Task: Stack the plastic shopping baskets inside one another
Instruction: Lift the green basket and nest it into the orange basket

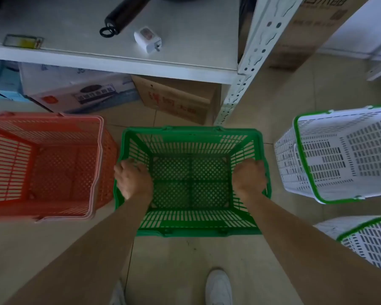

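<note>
Both hands grip the green basket (191, 181) on the floor (185, 271).

The left hand (133, 180) and right hand (249, 178) have fingers clamped over its 2 side rims. The red basket (44, 166) stands just beside it on the left; 2 white baskets, (343, 153) and (370, 243), stand apart on the right.

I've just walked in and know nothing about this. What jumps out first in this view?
The bright green basket in the middle of the floor, with the left hand and right hand gripping its two side rims. A red basket sits open just to its left, and a white basket with green trim stands to its right. Behind them, a grey shelf holds a white plug adapter.
</note>
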`<state>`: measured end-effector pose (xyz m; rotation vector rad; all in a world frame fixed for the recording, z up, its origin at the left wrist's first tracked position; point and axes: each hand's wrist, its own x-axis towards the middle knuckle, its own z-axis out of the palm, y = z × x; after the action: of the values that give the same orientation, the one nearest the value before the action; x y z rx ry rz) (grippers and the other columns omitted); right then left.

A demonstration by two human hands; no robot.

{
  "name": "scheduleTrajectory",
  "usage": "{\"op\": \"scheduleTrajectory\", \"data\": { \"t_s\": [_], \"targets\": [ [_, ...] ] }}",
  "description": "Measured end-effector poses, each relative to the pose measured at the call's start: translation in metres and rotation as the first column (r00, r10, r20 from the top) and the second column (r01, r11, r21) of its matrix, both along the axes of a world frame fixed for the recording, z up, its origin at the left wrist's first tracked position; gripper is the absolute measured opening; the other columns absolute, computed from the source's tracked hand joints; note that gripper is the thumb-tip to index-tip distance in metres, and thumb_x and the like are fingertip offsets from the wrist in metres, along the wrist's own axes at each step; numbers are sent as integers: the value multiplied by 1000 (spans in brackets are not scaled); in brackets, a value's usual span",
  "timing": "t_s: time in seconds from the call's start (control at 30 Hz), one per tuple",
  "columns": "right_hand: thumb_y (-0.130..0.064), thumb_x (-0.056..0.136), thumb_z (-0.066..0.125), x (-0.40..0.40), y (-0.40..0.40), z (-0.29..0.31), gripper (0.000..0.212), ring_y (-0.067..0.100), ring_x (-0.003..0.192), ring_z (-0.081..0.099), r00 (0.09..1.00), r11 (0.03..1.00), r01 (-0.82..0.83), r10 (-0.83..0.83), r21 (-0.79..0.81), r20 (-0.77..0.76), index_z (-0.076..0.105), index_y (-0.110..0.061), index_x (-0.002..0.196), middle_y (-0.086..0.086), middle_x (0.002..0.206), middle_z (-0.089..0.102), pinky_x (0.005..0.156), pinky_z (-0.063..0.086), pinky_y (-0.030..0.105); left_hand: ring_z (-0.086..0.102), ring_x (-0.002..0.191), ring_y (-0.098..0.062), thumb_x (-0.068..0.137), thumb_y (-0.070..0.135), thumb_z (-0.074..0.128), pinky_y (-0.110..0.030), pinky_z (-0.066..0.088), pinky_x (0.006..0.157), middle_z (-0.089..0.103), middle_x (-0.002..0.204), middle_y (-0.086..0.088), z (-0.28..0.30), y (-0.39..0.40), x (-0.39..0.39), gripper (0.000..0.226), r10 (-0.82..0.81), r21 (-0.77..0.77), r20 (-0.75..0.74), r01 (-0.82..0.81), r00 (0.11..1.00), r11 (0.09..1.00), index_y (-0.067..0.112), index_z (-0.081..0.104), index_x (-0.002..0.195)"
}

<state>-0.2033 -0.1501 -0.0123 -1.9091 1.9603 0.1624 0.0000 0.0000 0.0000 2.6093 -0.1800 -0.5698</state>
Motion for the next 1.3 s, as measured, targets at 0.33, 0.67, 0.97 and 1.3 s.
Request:
{"op": "scheduleTrajectory", "data": {
  "t_s": [0.33, 0.67, 0.97, 1.3],
  "targets": [
    [-32, 102, 37, -40, -22, -34, 52, 37, 127, 46, 945, 945, 316, -321, 84, 54, 34, -3, 144, 19, 143, 44, 104, 39, 51, 47, 128, -50, 107, 43, 26, -53, 37, 105, 47, 144, -30, -45, 28, 42, 59, 155, 31, -99, -153, 983, 988, -1, 41, 144],
    [-51, 101, 34, -73, -30, -58, 47, 33, 80, 57, 895, 946, 294, -323, 137, 308, 52, -8, 108, 10, 84, 56, 69, 47, 40, 64, 96, -38, 101, 50, 45, -44, 50, 84, 66, 103, -26, -60, 46, 62, 52, 229, -168, -214, -267, 950, 949, 6, 69, 117],
    [-44, 104, 31, -80, -30, -63, 48, 28, 70, 49, 910, 965, 252, -263, 77, 320, 54, -5, 90, 7, 71, 49, 65, 38, 36, 58, 90, -25, 95, 50, 58, -32, 46, 80, 63, 93, -13, -59, 48, 59, 42, 333, -222, -363, -427, 870, 876, 10, 68, 103],
    [-46, 104, 28, -83, -28, -61, 54, 30, 67, 50, 916, 958, 279, -285, 63, 283, 58, -3, 93, 11, 75, 54, 64, 40, 38, 61, 78, -28, 90, 56, 61, -45, 56, 79, 63, 82, -19, -46, 49, 53, 47, 364, -246, -314, -445, 877, 861, 13, 64, 69]
  ]
}}
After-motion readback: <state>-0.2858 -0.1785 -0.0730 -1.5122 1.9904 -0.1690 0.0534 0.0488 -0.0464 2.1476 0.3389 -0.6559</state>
